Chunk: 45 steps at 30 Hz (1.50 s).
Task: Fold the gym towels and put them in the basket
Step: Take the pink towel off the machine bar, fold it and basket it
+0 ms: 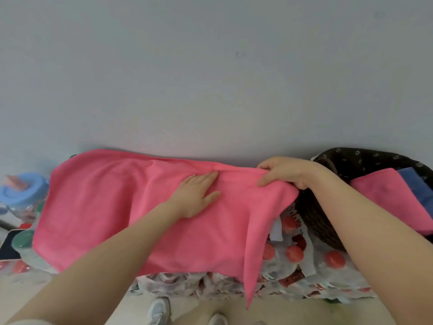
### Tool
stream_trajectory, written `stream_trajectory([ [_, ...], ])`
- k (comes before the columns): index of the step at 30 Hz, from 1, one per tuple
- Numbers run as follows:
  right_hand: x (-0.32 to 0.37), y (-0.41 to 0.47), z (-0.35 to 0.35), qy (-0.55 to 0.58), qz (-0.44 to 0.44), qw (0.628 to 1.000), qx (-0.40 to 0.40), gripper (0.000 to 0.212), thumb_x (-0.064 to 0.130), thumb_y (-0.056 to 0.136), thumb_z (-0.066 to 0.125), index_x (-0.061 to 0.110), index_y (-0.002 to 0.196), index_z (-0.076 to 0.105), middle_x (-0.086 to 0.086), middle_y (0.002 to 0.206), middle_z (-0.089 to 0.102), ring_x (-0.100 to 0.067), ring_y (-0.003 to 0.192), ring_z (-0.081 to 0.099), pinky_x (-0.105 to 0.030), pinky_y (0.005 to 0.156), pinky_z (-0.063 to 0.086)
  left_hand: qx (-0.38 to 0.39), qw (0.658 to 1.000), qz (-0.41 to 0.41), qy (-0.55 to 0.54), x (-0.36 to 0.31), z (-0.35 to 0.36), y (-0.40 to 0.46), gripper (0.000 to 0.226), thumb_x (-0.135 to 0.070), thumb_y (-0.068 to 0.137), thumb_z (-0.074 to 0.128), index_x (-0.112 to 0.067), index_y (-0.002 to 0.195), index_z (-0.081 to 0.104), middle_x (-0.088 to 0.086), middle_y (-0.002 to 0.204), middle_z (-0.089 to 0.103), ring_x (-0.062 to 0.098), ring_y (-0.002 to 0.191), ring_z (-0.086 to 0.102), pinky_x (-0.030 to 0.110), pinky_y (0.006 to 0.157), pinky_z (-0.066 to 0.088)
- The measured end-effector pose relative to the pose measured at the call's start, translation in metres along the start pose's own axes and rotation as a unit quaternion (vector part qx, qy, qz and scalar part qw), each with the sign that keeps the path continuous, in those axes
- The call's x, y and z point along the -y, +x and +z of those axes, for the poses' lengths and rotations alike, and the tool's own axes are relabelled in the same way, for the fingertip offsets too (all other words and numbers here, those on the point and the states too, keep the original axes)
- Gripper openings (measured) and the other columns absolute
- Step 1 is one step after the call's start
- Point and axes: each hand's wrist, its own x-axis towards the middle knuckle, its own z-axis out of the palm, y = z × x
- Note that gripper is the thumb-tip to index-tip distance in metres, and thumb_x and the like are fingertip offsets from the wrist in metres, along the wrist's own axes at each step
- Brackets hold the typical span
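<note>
left hand [195, 195] presses flat on the pink towel [112, 207]; right hand [284, 172] pinches its edge: fold toward the flat fingers, keeping edges aligned.

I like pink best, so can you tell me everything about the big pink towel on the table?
The big pink towel looks soft and fuzzy, like microfibre. It lies spread across the patterned tablecloth, mostly flat with a few creases, and one corner hangs off the table's front edge. The left hand rests flat on its middle. The right hand pinches its far right edge with curled fingers and lifts it a little, next to the dark basket.
</note>
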Motion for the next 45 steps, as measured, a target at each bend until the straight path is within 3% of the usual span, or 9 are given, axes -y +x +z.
stream_trajectory([
  [5, 0.005, 0.015, 0.001, -0.378, 0.045, 0.881, -0.283, 0.030, 0.005, 0.088, 0.047, 0.007, 0.115, 0.060, -0.014, 0.121, 0.059, -0.031, 0.112, 0.056, -0.033, 0.087, 0.044, -0.027, 0.996, -0.003, 0.083, -0.008, 0.013, -0.003, 0.099, -0.067, 0.062, -0.007, -0.020, 0.148, 0.010, -0.003, 0.157, 0.010, 0.015, 0.141, 0.021, 0.033, 0.117, 0.007],
  [9, 0.009, 0.023, 0.033, -0.496, -0.001, 0.798, -0.341, 0.036, 0.007, 0.091, 0.037, 0.007, 0.124, 0.052, -0.014, 0.130, 0.048, -0.031, 0.120, 0.042, -0.036, 0.098, 0.032, -0.055, 0.998, 0.000, 0.006, -0.006, 0.005, -0.009, 0.086, -0.060, 0.074, 0.012, -0.013, 0.144, 0.027, 0.006, 0.153, 0.023, 0.022, 0.139, 0.028, 0.030, 0.115, 0.016],
  [13, 0.041, 0.032, 0.077, -0.450, -0.194, 0.823, -0.289, 0.029, 0.014, 0.091, 0.042, 0.011, 0.116, 0.055, -0.010, 0.123, 0.050, -0.030, 0.115, 0.047, -0.037, 0.094, 0.036, -0.118, 0.990, -0.034, -0.069, 0.014, -0.012, -0.036, 0.067, -0.039, 0.078, 0.022, -0.002, 0.124, 0.054, 0.017, 0.135, 0.049, 0.031, 0.123, 0.048, 0.035, 0.107, 0.033],
  [19, 0.129, 0.052, 0.148, -0.270, -0.377, 0.869, -0.172, 0.025, 0.011, 0.091, 0.046, 0.009, 0.110, 0.062, -0.012, 0.114, 0.059, -0.028, 0.107, 0.055, -0.033, 0.092, 0.040, -0.190, 0.965, -0.152, -0.093, 0.090, -0.040, -0.096, 0.061, -0.032, 0.074, 0.025, 0.001, 0.111, 0.061, 0.019, 0.118, 0.058, 0.036, 0.110, 0.055, 0.041, 0.099, 0.039],
  [29, 0.268, 0.126, 0.251, -0.289, -0.389, 0.869, -0.099, 0.052, -0.002, 0.090, 0.035, 0.020, 0.136, 0.044, -0.009, 0.137, 0.042, -0.026, 0.120, 0.050, -0.036, 0.098, 0.041, -0.188, 0.910, -0.331, -0.167, 0.217, -0.059, -0.172, 0.045, -0.028, 0.090, 0.055, -0.004, 0.127, 0.046, 0.011, 0.126, 0.050, 0.025, 0.113, 0.050, 0.030, 0.093, 0.037],
  [34, 0.292, 0.140, 0.263, -0.476, -0.386, 0.790, 0.015, 0.041, 0.003, 0.087, 0.043, 0.021, 0.121, 0.058, -0.002, 0.139, 0.040, -0.025, 0.114, 0.053, -0.035, 0.088, 0.046, -0.111, 0.912, -0.268, -0.291, 0.238, -0.059, -0.173, 0.026, -0.028, 0.086, 0.061, -0.015, 0.066, 0.050, -0.003, 0.065, 0.051, 0.014, 0.061, 0.048, 0.022, 0.058, 0.036],
  [38, 0.301, 0.131, 0.247, -0.537, -0.366, 0.758, -0.051, 0.020, 0.012, 0.087, 0.048, 0.014, 0.102, 0.061, 0.000, 0.122, 0.047, -0.026, 0.093, 0.057, -0.029, 0.060, 0.032, -0.113, 0.912, -0.226, -0.322, 0.243, -0.067, -0.173, 0.029, -0.021, 0.089, 0.054, -0.020, 0.062, 0.044, -0.007, 0.066, 0.044, 0.006, 0.056, 0.041, 0.017, 0.053, 0.032],
  [43, 0.318, 0.120, 0.233, -0.537, -0.299, 0.752, -0.237, 0.027, 0.022, 0.093, 0.043, 0.005, 0.106, 0.059, -0.012, 0.121, 0.050, -0.033, 0.096, 0.058, -0.034, 0.063, 0.035, -0.117, 0.764, -0.205, -0.600, 0.232, -0.087, -0.172, 0.020, -0.019, 0.096, 0.044, -0.016, 0.076, 0.045, -0.002, 0.066, 0.047, 0.005, 0.052, 0.046, 0.012, 0.046, 0.042],
  [45, 0.321, 0.118, 0.232, -0.526, -0.252, 0.765, -0.275, 0.032, 0.023, 0.096, 0.039, 0.005, 0.110, 0.061, -0.016, 0.119, 0.056, -0.035, 0.103, 0.059, -0.036, 0.071, 0.043, -0.084, 0.744, -0.200, -0.632, 0.226, -0.087, -0.175, 0.010, -0.019, 0.094, 0.050, -0.016, 0.084, 0.046, 0.001, 0.072, 0.055, 0.008, 0.059, 0.054, 0.016, 0.054, 0.052],
])
